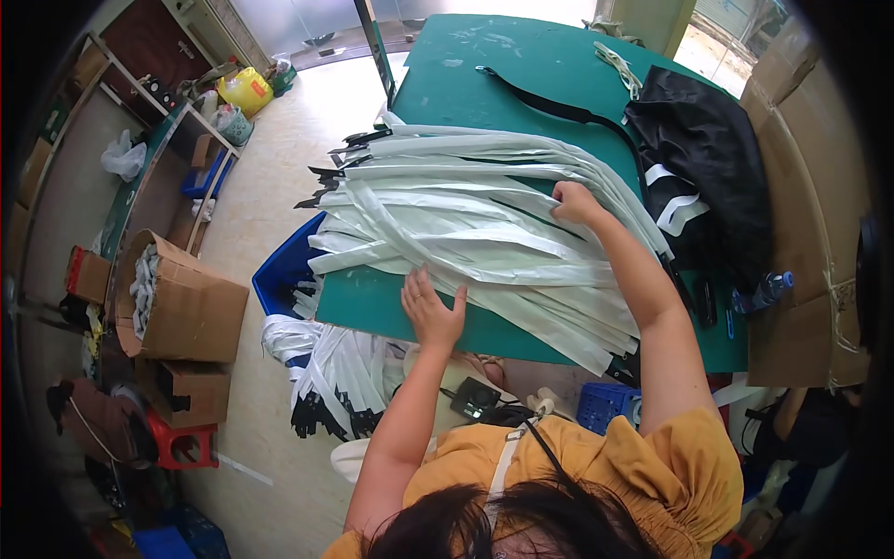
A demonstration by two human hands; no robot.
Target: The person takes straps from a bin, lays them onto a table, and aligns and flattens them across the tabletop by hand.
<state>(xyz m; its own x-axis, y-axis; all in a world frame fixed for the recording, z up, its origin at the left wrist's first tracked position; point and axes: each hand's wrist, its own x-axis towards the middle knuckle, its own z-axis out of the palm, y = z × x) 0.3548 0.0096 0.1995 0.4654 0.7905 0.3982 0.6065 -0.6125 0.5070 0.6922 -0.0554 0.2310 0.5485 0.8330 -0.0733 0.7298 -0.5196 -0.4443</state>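
Observation:
Long white fabric strips (484, 233) with black ends lie in a wide, partly crossed layer over the green tabletop (503, 84). My left hand (433, 310) rests at the near edge of the strips, its fingers spread and pointing forward, touching the lowest ones. Farther right, my right hand (575, 203) is on top of the strips, fingers curled down against them in a pinch; which strip lies between the fingertips is partly hidden. The black ends stick out past the table's left edge and at the near right corner.
A black bag (698, 158) with a strap lies right of the strips, near a plastic bottle (768, 291) and a tall cardboard sheet (810, 233). Left of the table are a blue bin (279, 265), hanging white strips (345, 373) and a cardboard box (191, 303).

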